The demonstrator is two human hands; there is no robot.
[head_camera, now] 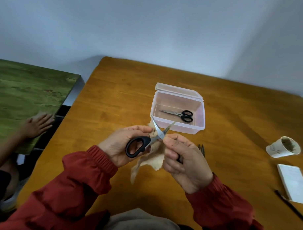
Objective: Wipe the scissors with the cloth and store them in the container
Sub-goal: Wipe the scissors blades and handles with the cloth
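Above the wooden table I hold a pair of black-handled scissors (pixel 143 143) with its blades spread apart. My left hand (pixel 124 145) grips one black handle loop. My right hand (pixel 183 160) is curled round the other handle, which is mostly hidden in the fist. A beige cloth (pixel 152 159) hangs between my hands, bunched behind the blades. Just beyond the blade tips stands a clear plastic container (pixel 177 128) with its lid hinged back. A second, smaller pair of black-handled scissors (pixel 180 114) lies inside it.
A paper cup (pixel 282 147) lies tipped at the right, with a white notepad (pixel 293 183) and a dark pen (pixel 291 206) nearer me. Another dark tool (pixel 202 148) peeks out beside my right hand. Another person's hand (pixel 38 125) rests on a green board (pixel 27 96) at the left.
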